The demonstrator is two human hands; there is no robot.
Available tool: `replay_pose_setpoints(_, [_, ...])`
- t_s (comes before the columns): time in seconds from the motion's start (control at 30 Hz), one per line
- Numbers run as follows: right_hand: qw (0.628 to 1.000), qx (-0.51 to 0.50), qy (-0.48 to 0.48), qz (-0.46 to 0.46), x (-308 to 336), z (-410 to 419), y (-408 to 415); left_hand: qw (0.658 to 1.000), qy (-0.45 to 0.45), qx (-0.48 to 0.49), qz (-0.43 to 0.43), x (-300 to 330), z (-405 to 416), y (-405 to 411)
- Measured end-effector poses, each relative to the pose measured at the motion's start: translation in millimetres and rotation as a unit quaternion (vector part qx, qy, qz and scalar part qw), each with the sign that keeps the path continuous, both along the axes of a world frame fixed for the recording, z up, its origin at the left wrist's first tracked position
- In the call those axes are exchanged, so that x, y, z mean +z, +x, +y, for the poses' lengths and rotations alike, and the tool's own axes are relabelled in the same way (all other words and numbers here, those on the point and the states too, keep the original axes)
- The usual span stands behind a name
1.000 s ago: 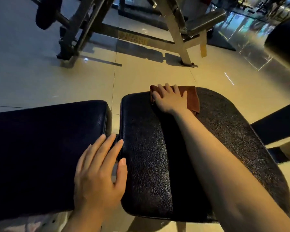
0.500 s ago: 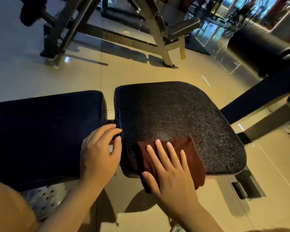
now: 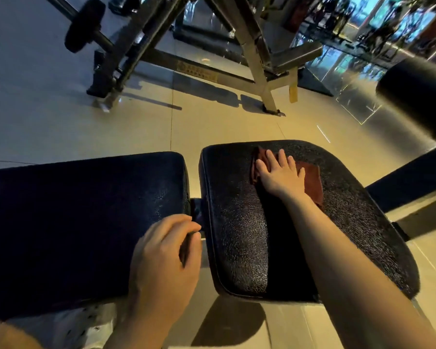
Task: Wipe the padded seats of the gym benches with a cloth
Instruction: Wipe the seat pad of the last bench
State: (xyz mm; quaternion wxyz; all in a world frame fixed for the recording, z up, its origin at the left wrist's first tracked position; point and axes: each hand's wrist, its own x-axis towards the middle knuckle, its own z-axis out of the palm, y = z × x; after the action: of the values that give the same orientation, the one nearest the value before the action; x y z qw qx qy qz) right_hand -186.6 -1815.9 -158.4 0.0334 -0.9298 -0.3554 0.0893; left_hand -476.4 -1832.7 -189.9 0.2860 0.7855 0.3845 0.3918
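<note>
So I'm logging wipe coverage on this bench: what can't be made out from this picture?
- Cloth, head view: its middle lies under the right hand, so its folds are hidden.
- Right pad: the forearm covers a strip, and that strip's state is unseen.
- Left pad: cut off by the left edge and too dark to judge.
- Left hand: its fingertips curl at the pad's edge; what they touch is hidden.
- Background: blurred.
</note>
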Motion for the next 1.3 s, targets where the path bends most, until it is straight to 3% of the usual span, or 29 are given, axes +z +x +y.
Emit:
replay_pose_setpoints(0.23, [0.994,-0.105,-0.003,-0.02,3.2,48.4,60.9,0.999,-0.035,-0.006,-0.03,7.2,19.5,12.0])
replay_pose_setpoints(0.57, [0.985,0.168,-0.005,-0.03,-15.2,93.0,-53.6,0.999,-0.029,0.008,0.022,-10.5,38.2,27.5])
replay_pose_setpoints(0.77, [0.964,0.259,-0.014,-0.054,-14.3,31.7,-110.0,0.999,-0.028,0.001,0.037,-9.9,36.3,18.9])
replay_pose_setpoints(0.97, [0.969,0.232,0.006,-0.085,-21.6,-54.6,-169.3,0.997,-0.01,-0.039,0.065,-5.0,25.3,8.5])
replay_pose_setpoints(1.1, [0.963,0.217,0.029,-0.16,-40.1,-108.8,-199.9,0.994,0.02,-0.057,0.086,-5.4,25.6,-10.4])
replay_pose_setpoints(1.3, [0.911,0.297,0.091,-0.272,-49.1,-169.1,-175.7,0.991,0.021,-0.084,0.106,-7.5,25.0,-49.7])
